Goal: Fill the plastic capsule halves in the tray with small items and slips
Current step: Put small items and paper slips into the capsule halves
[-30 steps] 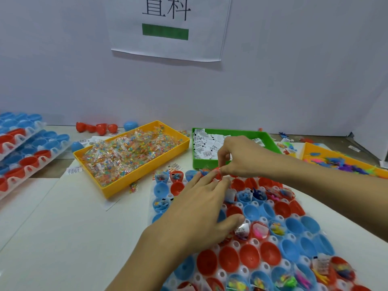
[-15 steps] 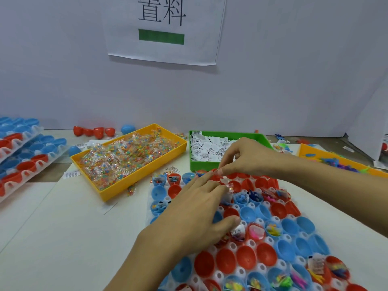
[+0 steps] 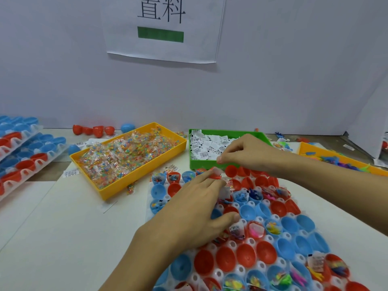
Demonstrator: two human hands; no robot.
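The white tray (image 3: 259,219) holds rows of red and blue capsule halves (image 3: 244,257). Some hold colourful small items and slips, others are bare inside. My left hand (image 3: 195,208) lies over the tray's left middle. Its fingers hold a few clear packets (image 3: 227,185) at their tips, and the thumb is spread toward a filled half. My right hand (image 3: 247,152) hovers over the tray's far row, above a bare red half (image 3: 231,171). Its thumb and forefinger are pinched together. I cannot see what lies between them.
A yellow bin (image 3: 134,179) of candy packets stands at far left. Behind the tray is a green bin (image 3: 201,164) of white slips. Another yellow bin (image 3: 375,170) of toys is at far right. Stacked capsule trays (image 3: 23,156) sit at the left edge, and loose capsule halves (image 3: 92,130) lie by the wall.
My right hand has drawn slightly up and away from my left fingertips, toward the far row by the green bin. My left hand has stayed over the tray.
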